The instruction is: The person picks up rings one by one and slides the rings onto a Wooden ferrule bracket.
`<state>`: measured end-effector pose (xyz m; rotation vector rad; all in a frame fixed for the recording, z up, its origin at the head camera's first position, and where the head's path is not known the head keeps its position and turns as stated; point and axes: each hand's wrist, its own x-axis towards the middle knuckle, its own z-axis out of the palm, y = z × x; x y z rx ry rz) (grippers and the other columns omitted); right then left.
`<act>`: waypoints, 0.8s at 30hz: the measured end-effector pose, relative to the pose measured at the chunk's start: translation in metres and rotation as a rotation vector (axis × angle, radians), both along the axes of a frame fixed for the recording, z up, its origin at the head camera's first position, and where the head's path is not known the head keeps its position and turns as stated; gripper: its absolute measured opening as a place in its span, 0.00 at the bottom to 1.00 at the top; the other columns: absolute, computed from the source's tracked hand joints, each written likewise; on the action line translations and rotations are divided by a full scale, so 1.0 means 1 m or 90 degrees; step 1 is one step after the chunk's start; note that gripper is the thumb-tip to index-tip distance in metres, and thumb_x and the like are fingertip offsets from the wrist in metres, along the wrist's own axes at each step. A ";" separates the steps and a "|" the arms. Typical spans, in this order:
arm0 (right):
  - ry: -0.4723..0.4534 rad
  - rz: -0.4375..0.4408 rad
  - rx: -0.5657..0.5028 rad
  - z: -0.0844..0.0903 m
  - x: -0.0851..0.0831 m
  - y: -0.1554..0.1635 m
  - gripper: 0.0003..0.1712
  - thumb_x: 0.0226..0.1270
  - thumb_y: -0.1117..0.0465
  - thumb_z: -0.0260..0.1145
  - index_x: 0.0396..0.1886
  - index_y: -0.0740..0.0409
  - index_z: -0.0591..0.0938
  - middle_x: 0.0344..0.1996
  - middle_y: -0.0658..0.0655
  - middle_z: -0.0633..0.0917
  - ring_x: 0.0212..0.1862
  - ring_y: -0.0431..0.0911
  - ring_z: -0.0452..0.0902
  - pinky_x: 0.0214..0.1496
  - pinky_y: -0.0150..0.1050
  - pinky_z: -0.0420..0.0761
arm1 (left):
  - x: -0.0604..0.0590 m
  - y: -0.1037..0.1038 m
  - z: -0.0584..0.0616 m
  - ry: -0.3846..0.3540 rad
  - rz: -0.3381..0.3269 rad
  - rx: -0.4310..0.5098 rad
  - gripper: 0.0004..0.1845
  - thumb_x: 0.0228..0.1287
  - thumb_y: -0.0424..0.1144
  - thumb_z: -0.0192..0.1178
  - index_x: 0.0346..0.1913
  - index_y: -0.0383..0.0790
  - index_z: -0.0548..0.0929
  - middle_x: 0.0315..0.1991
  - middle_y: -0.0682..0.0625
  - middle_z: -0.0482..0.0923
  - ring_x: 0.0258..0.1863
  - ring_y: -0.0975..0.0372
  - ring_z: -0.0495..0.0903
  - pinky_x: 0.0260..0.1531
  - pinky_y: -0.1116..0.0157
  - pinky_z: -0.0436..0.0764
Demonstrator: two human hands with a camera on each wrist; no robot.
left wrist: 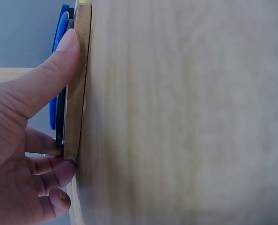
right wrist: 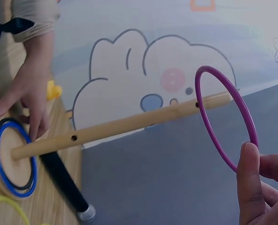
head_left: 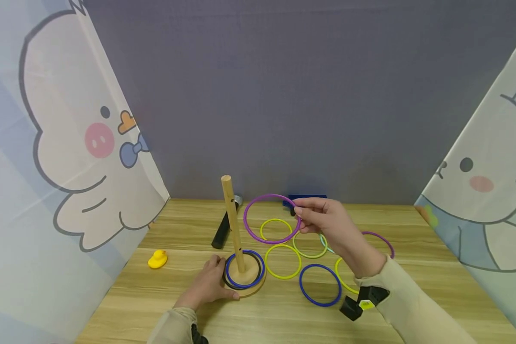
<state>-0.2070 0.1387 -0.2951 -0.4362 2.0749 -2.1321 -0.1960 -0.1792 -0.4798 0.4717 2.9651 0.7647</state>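
- Head view: the right hand pinches a purple ring between thumb and fingers, in the air to the right of an upright wooden peg and apart from it.
- Head view: at the near left of the peg, the left hand grips the round wooden base, where a blue ring and a black ring lie around the peg.
- Head view: a yellow duck sits farther left; more rings lie flat to the right, among them a second blue ring nearest.
- Left wrist view: thumb and fingers are clamped on the base's edge.
- Right wrist view: the purple ring is held tilted, overlapping the peg's top end in sight.
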 end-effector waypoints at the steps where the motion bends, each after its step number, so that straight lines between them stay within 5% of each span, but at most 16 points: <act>1: 0.001 0.001 -0.006 0.002 0.000 -0.002 0.21 0.69 0.64 0.64 0.58 0.73 0.76 0.30 0.54 0.85 0.26 0.40 0.80 0.33 0.35 0.84 | 0.000 0.000 0.000 0.002 0.000 -0.002 0.64 0.33 0.63 0.78 0.66 0.19 0.65 0.57 0.35 0.64 0.57 0.43 0.67 0.56 0.45 0.72; 24: 0.014 0.002 -0.122 0.044 -0.002 -0.049 0.16 0.69 0.68 0.63 0.53 0.73 0.80 0.27 0.56 0.84 0.25 0.40 0.80 0.31 0.32 0.83 | -0.002 0.000 -0.002 0.003 0.002 -0.004 0.63 0.33 0.62 0.79 0.65 0.18 0.65 0.57 0.33 0.64 0.59 0.41 0.66 0.57 0.45 0.71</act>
